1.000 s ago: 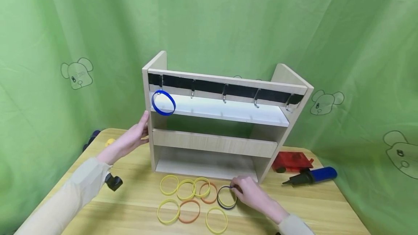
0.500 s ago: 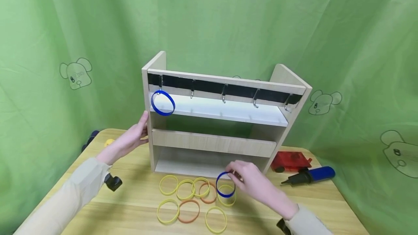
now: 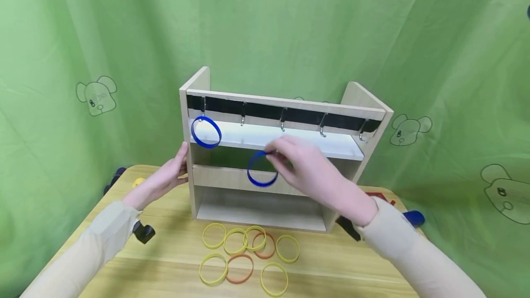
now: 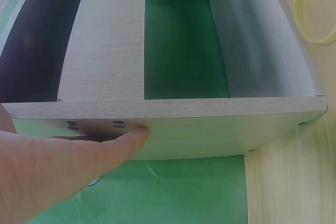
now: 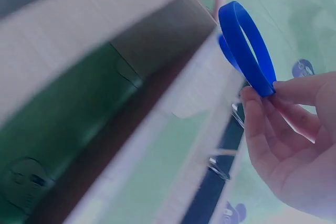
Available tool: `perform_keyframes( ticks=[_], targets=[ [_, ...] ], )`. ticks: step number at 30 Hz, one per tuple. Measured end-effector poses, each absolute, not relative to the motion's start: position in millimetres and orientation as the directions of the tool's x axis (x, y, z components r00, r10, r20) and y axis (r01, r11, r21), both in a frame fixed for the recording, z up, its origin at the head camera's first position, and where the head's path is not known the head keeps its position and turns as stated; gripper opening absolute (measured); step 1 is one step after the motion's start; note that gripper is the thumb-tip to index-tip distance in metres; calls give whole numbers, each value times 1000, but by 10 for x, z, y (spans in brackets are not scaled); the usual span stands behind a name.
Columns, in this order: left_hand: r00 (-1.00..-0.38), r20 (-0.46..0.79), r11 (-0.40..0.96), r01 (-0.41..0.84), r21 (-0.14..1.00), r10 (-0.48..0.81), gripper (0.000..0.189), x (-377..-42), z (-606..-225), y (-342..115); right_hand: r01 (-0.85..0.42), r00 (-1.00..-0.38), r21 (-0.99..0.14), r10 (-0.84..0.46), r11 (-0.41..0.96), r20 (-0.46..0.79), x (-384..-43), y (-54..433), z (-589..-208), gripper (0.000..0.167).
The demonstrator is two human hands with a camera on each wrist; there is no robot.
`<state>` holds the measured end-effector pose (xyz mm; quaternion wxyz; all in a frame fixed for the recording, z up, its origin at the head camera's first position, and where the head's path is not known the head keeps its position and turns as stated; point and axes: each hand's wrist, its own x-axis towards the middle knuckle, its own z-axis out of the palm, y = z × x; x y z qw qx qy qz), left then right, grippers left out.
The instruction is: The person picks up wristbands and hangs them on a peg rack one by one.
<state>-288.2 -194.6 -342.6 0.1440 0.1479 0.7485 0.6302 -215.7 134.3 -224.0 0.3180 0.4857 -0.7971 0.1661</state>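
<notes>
My right hand (image 3: pixel 308 169) pinches a blue silicone wristband (image 5: pixel 244 56) at its edge between thumb and fingers, in front of a small wooden shelf (image 3: pixel 232 176). The ring of the band hangs down to the left of the fingertips in the head view. Under the shelf's top rail runs a black strip with several metal hooks (image 3: pixel 243 121). Another blue wristband (image 3: pixel 206 146) hangs from the leftmost hook. On the left side panel rests my left hand (image 3: pixel 165 176), with its thumb extended flat along the wood in the left wrist view.
Several yellow wristbands (image 3: pixel 213 283) and two orange wristbands (image 3: pixel 239 282) lie on the table before the shelf, some overlapping. A red toy (image 3: pixel 378 195) and a blue-handled pump (image 3: pixel 414 218) are partly hidden behind the right forearm. Green curtain (image 3: pixel 273 36) surrounds the table.
My right hand has lifted the blue wristband off the table, from over a yellow one, and carried it up and left in front of the shelf. The left hand stays put.
</notes>
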Motion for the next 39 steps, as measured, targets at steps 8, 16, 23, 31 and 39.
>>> perform_keyframes(
  ticks=[8, 16, 23, 31, 39],
  targets=[
    [-917, -37, 159, 29, 987, 397, 95, -2874, -3427, -1938, -862, -326, 45, -619, 505, 714, -2383, 1024, -1915, 7],
    [-919, -38, 138, 17, 990, 392, 94, -2862, -3433, -1939, -804, -373, 100, -628, 587, 682, -2557, 853, -1966, 6],
    [-921, -37, 138, 18, 990, 388, 94, -2858, -3406, -1930, -764, -434, 108, -630, 636, 644, -2580, 848, -1972, 6],
    [-914, -41, 142, 19, 990, 404, 94, -2872, -3427, -1906, -788, -330, 140, -605, 599, 725, -2356, 1031, -2017, 8],
    [-921, -37, 140, 19, 990, 389, 96, -2864, -3420, -1937, -816, -318, 87, -570, 571, 757, -2078, 1414, -2479, 10]
  ],
)
